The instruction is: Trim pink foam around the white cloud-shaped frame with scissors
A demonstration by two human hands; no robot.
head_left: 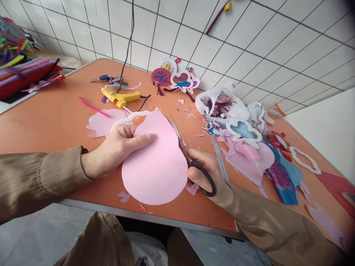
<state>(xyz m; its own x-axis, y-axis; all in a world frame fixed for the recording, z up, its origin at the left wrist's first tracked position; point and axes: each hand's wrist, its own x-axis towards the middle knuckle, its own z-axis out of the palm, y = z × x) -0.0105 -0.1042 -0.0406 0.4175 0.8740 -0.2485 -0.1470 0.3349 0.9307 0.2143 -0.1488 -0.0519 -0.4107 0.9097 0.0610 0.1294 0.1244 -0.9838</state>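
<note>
My left hand [116, 147] grips a pink foam sheet [155, 162] cut to a rounded gourd-like shape, thumb on top, with a white foam outline [126, 120] held behind it. My right hand [206, 173] is closed in the black handles of a pair of scissors [184, 147]. The scissor blades are apart along the sheet's right edge, pointing away from me. Both hands hover above the near edge of the orange table [55, 114].
A yellow glue gun [120, 98] with a black cord lies beyond the sheet, keys behind it. Finished foam ornaments [180, 79] lean at the tiled wall. A plastic bag [219, 103] and foam scraps [255, 155] crowd the right side. Coloured pipe cleaners [24, 72] pile at far left.
</note>
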